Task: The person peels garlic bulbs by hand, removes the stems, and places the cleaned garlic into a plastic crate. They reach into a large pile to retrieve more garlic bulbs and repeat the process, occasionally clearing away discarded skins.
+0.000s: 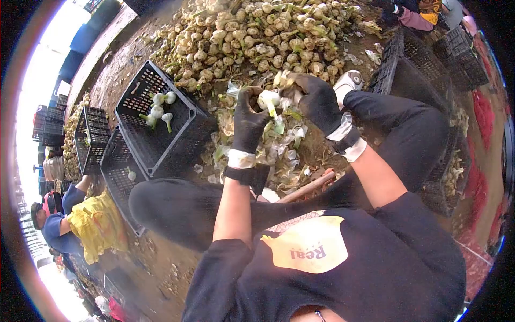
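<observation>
My left hand [249,123], in a black glove, is closed around a white garlic bulb [268,100] with its green stem pointing down. Beside it, my gloved right hand [317,104] has its fingers bent together around pale garlic skin [289,92], partly blurred. Loose skins [279,142] litter the ground beneath both hands. Just beyond them rises a large heap of unpeeled garlic [252,40]. Left of my left hand, a black plastic crate [185,129] holds several cleaned bulbs [156,111].
Another black crate [120,166] leans beside the first one, and more crates [407,70] stand at the right. A wooden handle-like bar [306,188] lies between my legs. A person with a yellow cloth [99,222] sits at the left; another person's pink sleeve [416,20] shows at the upper right.
</observation>
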A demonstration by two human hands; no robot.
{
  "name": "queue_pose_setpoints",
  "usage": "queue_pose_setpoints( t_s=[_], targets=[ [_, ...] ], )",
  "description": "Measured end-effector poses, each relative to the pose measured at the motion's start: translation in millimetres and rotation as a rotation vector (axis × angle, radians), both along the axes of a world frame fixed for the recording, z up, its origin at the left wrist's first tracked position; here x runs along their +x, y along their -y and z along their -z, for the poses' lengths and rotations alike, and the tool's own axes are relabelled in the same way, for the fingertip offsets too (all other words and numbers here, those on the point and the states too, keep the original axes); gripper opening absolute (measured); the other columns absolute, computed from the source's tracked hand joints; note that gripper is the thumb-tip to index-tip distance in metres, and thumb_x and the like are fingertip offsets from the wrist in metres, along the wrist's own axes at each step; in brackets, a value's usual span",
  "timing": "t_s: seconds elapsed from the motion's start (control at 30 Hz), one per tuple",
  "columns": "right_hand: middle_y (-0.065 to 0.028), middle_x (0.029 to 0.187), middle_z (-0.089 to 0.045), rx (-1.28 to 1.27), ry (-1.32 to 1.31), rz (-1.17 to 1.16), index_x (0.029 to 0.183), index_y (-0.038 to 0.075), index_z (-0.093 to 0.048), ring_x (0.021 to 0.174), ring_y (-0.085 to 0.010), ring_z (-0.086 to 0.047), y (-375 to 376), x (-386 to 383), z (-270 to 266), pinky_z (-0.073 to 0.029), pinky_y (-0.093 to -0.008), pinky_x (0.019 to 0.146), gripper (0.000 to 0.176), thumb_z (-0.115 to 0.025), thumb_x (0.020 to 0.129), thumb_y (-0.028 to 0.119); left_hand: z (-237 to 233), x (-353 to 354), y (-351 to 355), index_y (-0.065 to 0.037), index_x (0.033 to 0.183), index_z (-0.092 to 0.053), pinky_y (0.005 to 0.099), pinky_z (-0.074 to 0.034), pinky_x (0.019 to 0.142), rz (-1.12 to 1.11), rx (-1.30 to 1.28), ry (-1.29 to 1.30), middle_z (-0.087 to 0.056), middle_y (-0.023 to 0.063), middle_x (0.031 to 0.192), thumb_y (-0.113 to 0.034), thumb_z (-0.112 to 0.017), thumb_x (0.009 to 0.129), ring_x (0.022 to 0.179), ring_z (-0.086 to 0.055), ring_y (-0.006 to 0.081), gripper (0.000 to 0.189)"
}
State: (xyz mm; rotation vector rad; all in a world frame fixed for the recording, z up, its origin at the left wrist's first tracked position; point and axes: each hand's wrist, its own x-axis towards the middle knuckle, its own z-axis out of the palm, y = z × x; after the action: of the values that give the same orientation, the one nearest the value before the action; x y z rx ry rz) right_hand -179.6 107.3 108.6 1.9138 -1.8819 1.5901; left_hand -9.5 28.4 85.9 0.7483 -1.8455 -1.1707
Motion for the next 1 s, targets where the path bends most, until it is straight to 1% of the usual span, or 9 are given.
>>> queue_pose_setpoints(
  t_s=[0.03, 0.17, 0.3, 0.5, 0.53, 0.6, 0.77, 0.87, 1.0],
  targets=[
    [-0.0150, 0.081, -0.066, 0.089, -0.102, 0.016, 0.095, 0.003, -0.069, 0.078, -0.0347, -0.066, 0.1, 4.1, -10.3, -0.054, -0.0383, 0.069, 0.024, -0.071, 0.075, 0.016, 1.7, -2.3, 0.1, -0.004, 0.112, -0.054, 0.0284, -0.050, 0.083, 0.039, 0.104, -0.103, -0.063, 0.0071, 0.104, -0.002, -0.084, 0.068, 0.095, -0.059, 0.0148, 0.053],
    [-0.0155, 0.079, -0.064, 0.291, -0.394, 0.116, 0.092, 0.006, -0.068, 0.071, -0.0364, -0.064, -3.8, 3.8, 18.1, -0.051, -0.0429, 0.061, 0.019, -0.068, 0.074, 0.014, -0.9, 1.5, -6.2, -0.003, 0.111, -0.059, 0.0287, -0.049, 0.089, 0.133, 0.171, -0.078, -0.064, 0.0055, 0.107, 0.005, -0.076, 0.070, 0.098, -0.060, 0.0136, 0.045],
    [-0.0162, 0.077, -0.063, 0.135, -0.328, 0.040, 0.093, 0.006, -0.067, 0.070, -0.0365, -0.063, -6.3, 7.6, 11.9, -0.050, -0.0439, 0.060, 0.020, -0.067, 0.075, 0.015, -16.1, 6.8, -8.6, -0.002, 0.118, -0.062, 0.0295, -0.048, 0.095, 0.202, 0.250, -0.067, -0.065, 0.0076, 0.116, 0.003, -0.075, 0.075, 0.107, -0.060, 0.0145, 0.045],
    [-0.0176, 0.081, -0.064, 0.498, -0.548, 0.123, 0.098, 0.003, -0.064, 0.079, -0.0355, -0.065, 5.5, -14.5, 49.7, -0.052, -0.0439, 0.069, 0.022, -0.066, 0.081, 0.018, -18.8, 4.4, -13.2, -0.001, 0.124, -0.055, 0.0302, -0.048, 0.095, 0.240, 0.435, -0.217, -0.062, 0.0076, 0.120, 0.000, -0.078, 0.075, 0.109, -0.059, 0.0161, 0.055],
    [-0.0176, 0.081, -0.064, 0.497, -0.547, 0.120, 0.098, 0.003, -0.064, 0.079, -0.0355, -0.065, 4.9, -13.1, 50.5, -0.052, -0.0439, 0.069, 0.022, -0.066, 0.081, 0.018, -18.3, 5.8, -11.4, -0.001, 0.124, -0.055, 0.0302, -0.048, 0.095, 0.237, 0.435, -0.216, -0.062, 0.0076, 0.120, 0.000, -0.078, 0.075, 0.109, -0.059, 0.0161, 0.055],
    [-0.0184, 0.088, -0.067, 0.136, -0.256, 0.128, 0.104, 0.002, -0.065, 0.082, -0.0347, -0.066, -1.3, -4.8, 36.4, -0.053, -0.0422, 0.071, 0.027, -0.068, 0.082, 0.018, -17.5, 8.0, -7.3, -0.002, 0.123, -0.052, 0.0302, -0.049, 0.092, 0.116, 0.352, -0.137, -0.062, 0.0068, 0.115, -0.002, -0.080, 0.074, 0.105, -0.060, 0.0163, 0.057],
    [-0.0167, 0.089, -0.068, 0.219, -0.229, 0.102, 0.097, 0.004, -0.068, 0.080, -0.0359, -0.066, -7.4, 13.8, 3.5, -0.053, -0.0413, 0.069, 0.022, -0.068, 0.076, 0.012, -2.0, 7.6, -0.1, -0.005, 0.114, -0.055, 0.0282, -0.050, 0.083, 0.009, 0.071, -0.025, -0.063, 0.0068, 0.104, -0.004, -0.082, 0.072, 0.097, -0.061, 0.0134, 0.050],
    [-0.0168, 0.088, -0.067, 0.250, -0.321, 0.038, 0.095, 0.004, -0.068, 0.079, -0.0360, -0.066, -8.6, 12.2, 2.6, -0.053, -0.0420, 0.068, 0.022, -0.068, 0.075, 0.013, -19.4, 11.6, -6.9, -0.004, 0.113, -0.057, 0.0296, -0.050, 0.085, 0.095, 0.222, -0.060, -0.065, 0.0076, 0.106, -0.002, -0.081, 0.071, 0.098, -0.061, 0.0144, 0.048],
    [-0.0170, 0.086, -0.067, 0.245, -0.221, 0.061, 0.093, 0.005, -0.068, 0.079, -0.0360, -0.066, -7.4, 13.1, 5.6, -0.053, -0.0422, 0.068, 0.021, -0.068, 0.074, 0.014, -16.9, 15.9, -2.9, -0.003, 0.117, -0.059, 0.0299, -0.050, 0.086, 0.160, 0.121, -0.057, -0.066, 0.0095, 0.109, -0.001, -0.079, 0.072, 0.099, -0.062, 0.0153, 0.049]
  ],
)
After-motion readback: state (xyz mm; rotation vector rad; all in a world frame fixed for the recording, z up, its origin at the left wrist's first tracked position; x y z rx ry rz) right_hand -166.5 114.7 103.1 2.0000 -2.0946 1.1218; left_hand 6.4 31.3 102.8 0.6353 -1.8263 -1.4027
